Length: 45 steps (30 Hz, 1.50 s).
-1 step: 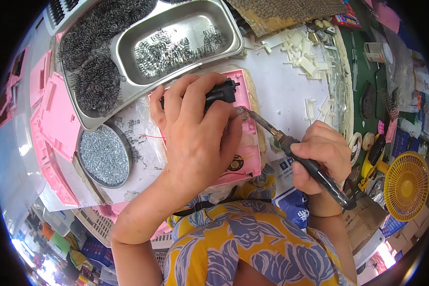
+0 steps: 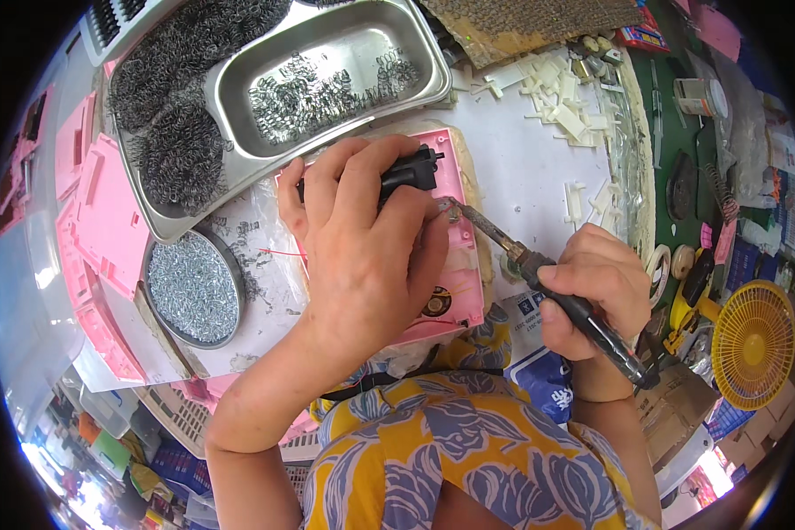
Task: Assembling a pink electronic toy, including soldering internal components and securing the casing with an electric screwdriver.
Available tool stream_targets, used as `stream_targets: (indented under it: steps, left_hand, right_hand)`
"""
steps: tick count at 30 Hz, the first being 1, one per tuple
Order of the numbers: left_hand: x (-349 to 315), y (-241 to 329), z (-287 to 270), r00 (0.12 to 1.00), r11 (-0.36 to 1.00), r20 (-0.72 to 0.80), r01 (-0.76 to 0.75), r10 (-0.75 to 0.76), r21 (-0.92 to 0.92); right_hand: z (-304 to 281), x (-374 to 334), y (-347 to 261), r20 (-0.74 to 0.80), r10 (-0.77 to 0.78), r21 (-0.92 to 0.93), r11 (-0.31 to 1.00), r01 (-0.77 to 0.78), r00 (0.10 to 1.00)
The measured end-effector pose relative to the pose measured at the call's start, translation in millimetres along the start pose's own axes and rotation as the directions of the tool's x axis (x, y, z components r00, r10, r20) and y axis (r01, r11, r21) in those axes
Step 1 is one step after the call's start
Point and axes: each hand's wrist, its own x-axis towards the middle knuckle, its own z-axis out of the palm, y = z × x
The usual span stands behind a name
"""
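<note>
A soldering iron [image 2: 583, 314] with a black handle is gripped in my right hand [image 2: 599, 287]. Its dark tip points up and left, meeting a small metal piece [image 2: 451, 210] by my left index fingertip; a thin wire there is too fine to make out. My left hand [image 2: 362, 221] curls over a black plastic part [image 2: 408, 177], its fingers closed round it. Thumb and index finger come together close to the iron's tip. Under them lies an open pink plastic housing [image 2: 473, 287], with a round speaker-like disc [image 2: 436, 302] inside, partly covered by my hand.
Beyond my left hand stands a metal tray [image 2: 327, 132] with heaps of dark springs. A round dish of small screws [image 2: 194, 287] sits at left, near stacked pink panels [image 2: 106, 216]. White plastic pieces [image 2: 565, 106] lie at the far right. A yellow fan [image 2: 753, 344] is at right.
</note>
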Motion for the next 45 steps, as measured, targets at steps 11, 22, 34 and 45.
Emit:
stream_targets:
  steps: [11,22,34,45]
  left_hand:
    - [-2,-2,4,1.000,1.000,-0.025,0.006,-0.006,-0.017]
    - [-3,-2,4,1.000,1.000,-0.012,0.018,-0.018,-0.019]
    - [-2,0,2,1.000,0.999,-0.001,0.026,-0.026,-0.032]
    - [-2,-1,-3,0.999,0.996,0.038,0.027,-0.024,-0.080]
  right_hand:
    - [-4,1,-2,0.033,-0.086,-0.061,0.994,0.088,0.996]
    - [-6,-2,-1,-0.029,-0.034,-0.033,0.999,0.033,0.999]
    - [-9,-5,-3,-0.068,-0.007,-0.024,1.000,0.005,0.998]
    - [-12,-6,-1,-0.069,-0.019,-0.019,1.000,0.018,0.997]
